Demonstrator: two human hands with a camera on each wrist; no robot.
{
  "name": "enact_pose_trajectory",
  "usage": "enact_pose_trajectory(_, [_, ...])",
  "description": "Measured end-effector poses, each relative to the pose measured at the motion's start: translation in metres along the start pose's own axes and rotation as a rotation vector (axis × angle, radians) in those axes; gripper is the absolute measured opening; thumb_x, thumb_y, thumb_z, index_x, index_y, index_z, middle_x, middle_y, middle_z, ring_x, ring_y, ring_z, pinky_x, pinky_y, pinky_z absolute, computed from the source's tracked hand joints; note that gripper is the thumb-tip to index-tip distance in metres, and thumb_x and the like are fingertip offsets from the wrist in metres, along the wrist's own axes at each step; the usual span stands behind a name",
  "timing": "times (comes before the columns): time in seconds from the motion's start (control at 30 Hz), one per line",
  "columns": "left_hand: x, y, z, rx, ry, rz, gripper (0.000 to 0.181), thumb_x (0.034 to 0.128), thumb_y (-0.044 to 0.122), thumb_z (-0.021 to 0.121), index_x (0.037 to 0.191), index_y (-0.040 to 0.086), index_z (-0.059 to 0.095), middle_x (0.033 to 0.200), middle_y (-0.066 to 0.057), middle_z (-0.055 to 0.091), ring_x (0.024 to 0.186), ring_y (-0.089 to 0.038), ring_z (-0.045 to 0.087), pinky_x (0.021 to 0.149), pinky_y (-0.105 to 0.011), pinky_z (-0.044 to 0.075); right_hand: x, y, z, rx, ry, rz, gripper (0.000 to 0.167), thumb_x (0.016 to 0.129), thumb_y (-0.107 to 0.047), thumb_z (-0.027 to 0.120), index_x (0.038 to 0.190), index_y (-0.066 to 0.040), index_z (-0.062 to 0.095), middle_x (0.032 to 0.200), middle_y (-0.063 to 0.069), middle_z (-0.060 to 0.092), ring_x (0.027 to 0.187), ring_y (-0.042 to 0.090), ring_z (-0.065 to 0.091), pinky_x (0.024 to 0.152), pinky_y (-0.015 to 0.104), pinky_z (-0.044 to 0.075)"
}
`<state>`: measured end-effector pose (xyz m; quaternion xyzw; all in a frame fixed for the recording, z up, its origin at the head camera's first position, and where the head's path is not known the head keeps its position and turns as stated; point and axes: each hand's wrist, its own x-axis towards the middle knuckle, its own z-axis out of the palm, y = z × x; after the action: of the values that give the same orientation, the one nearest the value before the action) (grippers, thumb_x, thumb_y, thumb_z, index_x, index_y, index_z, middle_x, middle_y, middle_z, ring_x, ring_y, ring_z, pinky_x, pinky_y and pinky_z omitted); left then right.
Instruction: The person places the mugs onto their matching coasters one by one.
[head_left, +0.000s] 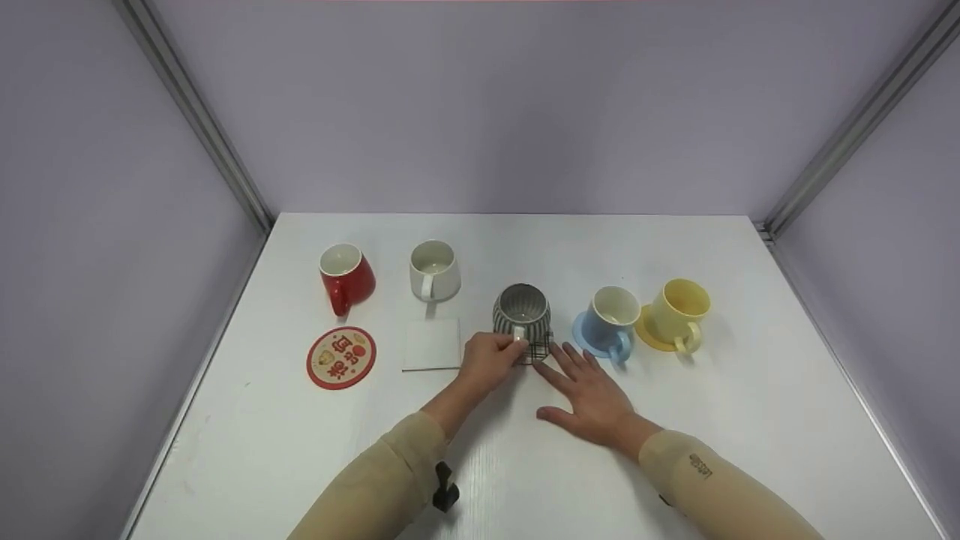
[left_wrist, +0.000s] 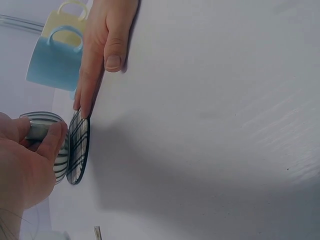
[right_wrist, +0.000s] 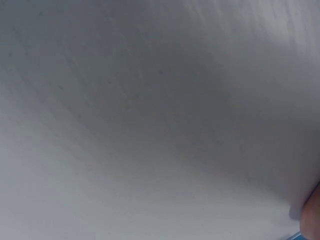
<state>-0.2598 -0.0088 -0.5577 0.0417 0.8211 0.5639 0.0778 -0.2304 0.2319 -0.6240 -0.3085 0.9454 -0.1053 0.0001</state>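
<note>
In the head view a grey striped mug [head_left: 523,306] stands over a dark-checked coaster [head_left: 538,352] near the table's middle. My left hand [head_left: 491,358] pinches the mug's handle, which faces me; the left wrist view shows thumb and fingers around that handle [left_wrist: 37,131]. With fingers straight, my right hand [head_left: 596,401] lies flat on the table, its fingertips at the coaster's right edge. The left wrist view shows the coaster [left_wrist: 78,145] under the mug, touched by those fingertips. Only a bit of a finger [right_wrist: 311,217] shows in the right wrist view.
On the right, a blue mug [head_left: 607,322] sits on a blue coaster [head_left: 581,337] and a yellow mug [head_left: 679,311] on a yellow coaster [head_left: 649,334]. Leftward stand a white mug [head_left: 439,281] behind a white square coaster [head_left: 432,345] and a red mug [head_left: 356,281] behind a round red-rimmed coaster [head_left: 341,358].
</note>
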Motion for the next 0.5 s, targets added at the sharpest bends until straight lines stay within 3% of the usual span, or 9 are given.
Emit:
enact_pose_trajectory(0.13, [-0.0012,-0.0010,0.0008,-0.008,-0.002,-0.004,0.033,0.1043,0.021,0.070,0.086,-0.005,0.078,0.075,0.001,0.068,0.071,-0.008,0.052,0.058,-0.023,0.041,-0.0002,-0.0002,0.0004,-0.001,0.028,-0.015,0.079,0.102,-0.071,0.049,0.167,-0.026,0.036,0.176,0.012,0.021,0.161,0.035,0.018,0.127,0.059,0.020])
enact_pose_trajectory(0.37, [-0.0037,0.0021,-0.0004,-0.074,-0.028,-0.015,0.024,0.1045,0.016,0.069,0.101,-0.004,0.082,0.097,-0.013,0.080,0.078,-0.008,0.064,0.065,-0.019,0.049,-0.0002,-0.0002,-0.0005,0.000,0.043,-0.031,0.080,0.102,-0.068,0.053,0.166,-0.023,0.039,0.175,0.016,0.023,0.160,0.039,0.021,0.126,0.061,0.022])
enact_pose_trajectory(0.5, [-0.0041,0.0016,-0.0008,-0.050,-0.024,-0.013,0.025,0.1043,0.017,0.069,0.097,-0.003,0.082,0.092,-0.010,0.079,0.074,-0.007,0.058,0.062,-0.020,0.046,0.0001,-0.0008,-0.0022,0.003,0.021,-0.023,0.080,0.102,-0.068,0.053,0.167,-0.024,0.036,0.175,0.014,0.021,0.161,0.038,0.019,0.127,0.059,0.020])
